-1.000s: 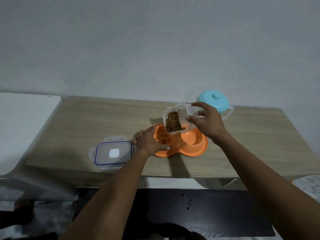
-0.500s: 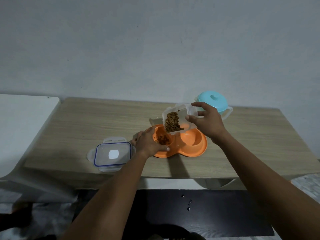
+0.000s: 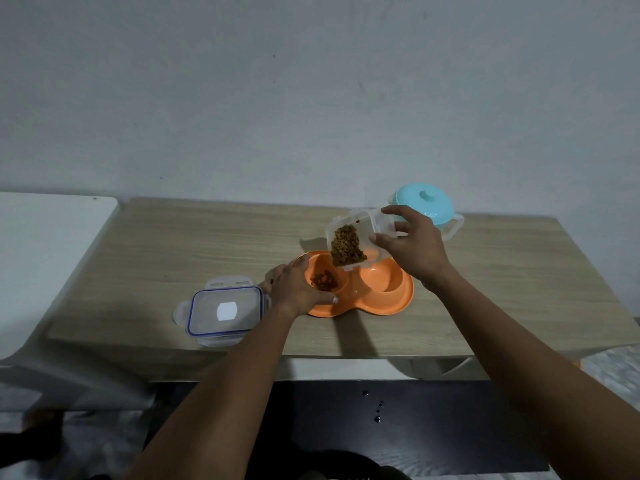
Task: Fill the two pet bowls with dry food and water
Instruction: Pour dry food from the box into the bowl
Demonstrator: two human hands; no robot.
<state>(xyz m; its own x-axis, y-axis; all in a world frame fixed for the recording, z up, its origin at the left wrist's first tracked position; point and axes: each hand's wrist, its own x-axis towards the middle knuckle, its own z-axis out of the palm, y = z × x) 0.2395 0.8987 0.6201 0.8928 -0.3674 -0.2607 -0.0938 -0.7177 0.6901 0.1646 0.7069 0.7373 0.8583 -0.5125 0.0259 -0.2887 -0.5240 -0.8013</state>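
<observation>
An orange double pet bowl (image 3: 394, 301) sits on the wooden table (image 3: 207, 247). Its left well holds a small heap of brown dry food (image 3: 323, 281); its right well looks bare. My left hand (image 3: 298, 289) grips the bowl's left rim. My right hand (image 3: 412, 251) holds a clear plastic container (image 3: 349, 242) of dry food, tilted down over the left well. A teal-lidded jug (image 3: 427, 202) stands behind my right hand, partly hidden by it.
The container's clear lid with a blue seal (image 3: 225, 310) lies flat on the table left of the bowl, near the front edge. A white surface (image 3: 45, 258) adjoins the table on the left. A dark floor mat (image 3: 398, 427) lies below the table's front.
The heap of dry food in the left well has grown a little. Both hands and the tilted container have stayed almost in place.
</observation>
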